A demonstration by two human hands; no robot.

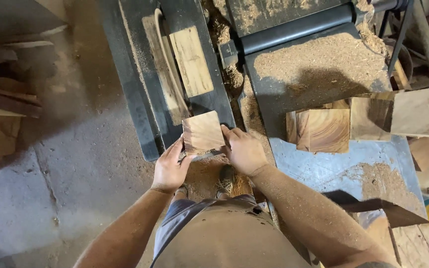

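Note:
A small square wooden block (202, 132) with brown grain sits at the near end of a dark machine table (140, 74). My left hand (170, 168) grips its left lower edge and my right hand (243, 150) grips its right edge. Both forearms are dusted with sawdust. A slot runs along the machine table beyond the block, with a pale wooden strip (191, 60) lying beside it.
Several larger wooden blocks (323, 130) rest on a sawdust-covered grey bench (323, 168) to the right. A black roller (294, 29) crosses the top. Scrap boards (1, 89) lie on the concrete floor at left. A dark wedge piece (373, 206) lies on the bench near my right arm.

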